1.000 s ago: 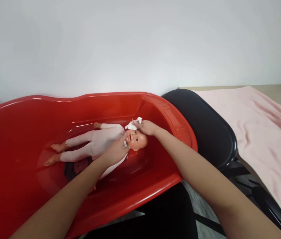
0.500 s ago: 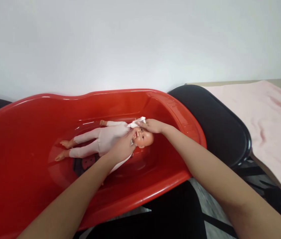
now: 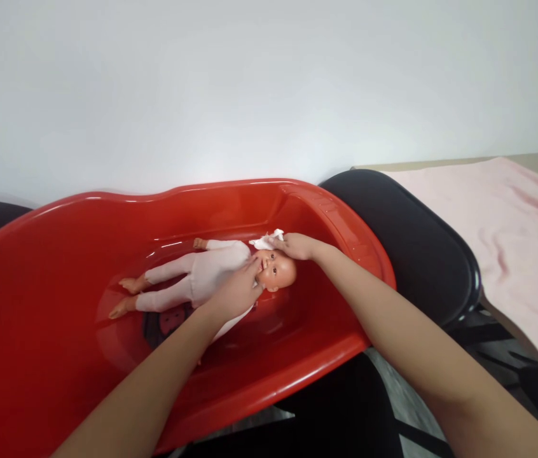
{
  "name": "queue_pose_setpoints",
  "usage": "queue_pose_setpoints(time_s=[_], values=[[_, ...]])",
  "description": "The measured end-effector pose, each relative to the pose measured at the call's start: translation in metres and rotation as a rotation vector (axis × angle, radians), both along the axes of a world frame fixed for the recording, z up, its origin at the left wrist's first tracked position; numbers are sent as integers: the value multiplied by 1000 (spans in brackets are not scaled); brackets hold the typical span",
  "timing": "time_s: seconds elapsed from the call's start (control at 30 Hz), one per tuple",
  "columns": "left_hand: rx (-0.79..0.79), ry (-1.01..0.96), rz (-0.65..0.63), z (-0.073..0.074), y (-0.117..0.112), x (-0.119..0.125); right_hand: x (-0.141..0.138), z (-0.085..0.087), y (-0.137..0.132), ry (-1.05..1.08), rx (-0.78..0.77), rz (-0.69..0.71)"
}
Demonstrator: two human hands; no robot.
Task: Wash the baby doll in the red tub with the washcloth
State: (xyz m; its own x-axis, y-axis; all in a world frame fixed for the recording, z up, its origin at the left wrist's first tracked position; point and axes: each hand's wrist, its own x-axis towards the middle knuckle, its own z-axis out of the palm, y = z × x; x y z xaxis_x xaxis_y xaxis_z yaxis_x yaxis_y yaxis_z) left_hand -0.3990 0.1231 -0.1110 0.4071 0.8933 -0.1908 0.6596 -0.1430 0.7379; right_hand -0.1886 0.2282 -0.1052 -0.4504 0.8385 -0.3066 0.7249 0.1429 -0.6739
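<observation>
A baby doll in pale, light-coloured clothing lies on its back inside a red baby bathtub, its head to the right and its bare feet to the left. My left hand is closed about the doll's neck and chin, with the fingers partly hidden. Beside the far side of the doll's head, my right hand pinches a crumpled white cloth. The palm side of that hand is close to the head; whether it touches, I cannot tell.
Black chairs stand at the tub's right end and along its near side. A pink blanket covers a surface at the right. Behind the tub rises a white wall. A dark picture shows on the tub floor beneath the doll.
The whole view has shifted slightly, so the tub and doll sit lower in the picture. The white cloth has changed shape a little in my right hand. My left hand stays at the doll's neck.
</observation>
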Motion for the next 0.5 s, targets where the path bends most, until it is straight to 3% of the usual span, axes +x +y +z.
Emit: queue_pose_setpoints(time_s=[0.1, 0.23, 0.4, 0.5], values=[[7, 17, -3, -3, 0, 0, 6, 1, 4, -56, 4, -24], [0, 51, -13, -5, 0, -1, 13, 18, 3, -61, 16, -48], [12, 65, -39, -14, 3, -2, 28, 41, 0, -110, -187, 153], [15, 65, -30, -20, 4, -2, 31, 43, 1, -176, -113, 180]])
